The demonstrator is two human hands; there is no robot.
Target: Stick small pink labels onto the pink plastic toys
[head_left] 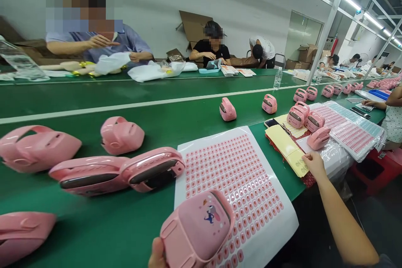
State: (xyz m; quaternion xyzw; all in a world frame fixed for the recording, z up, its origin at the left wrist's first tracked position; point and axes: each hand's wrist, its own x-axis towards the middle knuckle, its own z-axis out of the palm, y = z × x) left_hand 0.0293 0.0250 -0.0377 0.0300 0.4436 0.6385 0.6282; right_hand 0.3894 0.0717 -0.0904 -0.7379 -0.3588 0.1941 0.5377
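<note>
Pink plastic housing in left hand

L hand grips pink plastic housing w/ printed cartoon, above sheet of pink labels on green conveyor belt. R hand touches yellow paper stack; more pink housings lie nearby.
</note>
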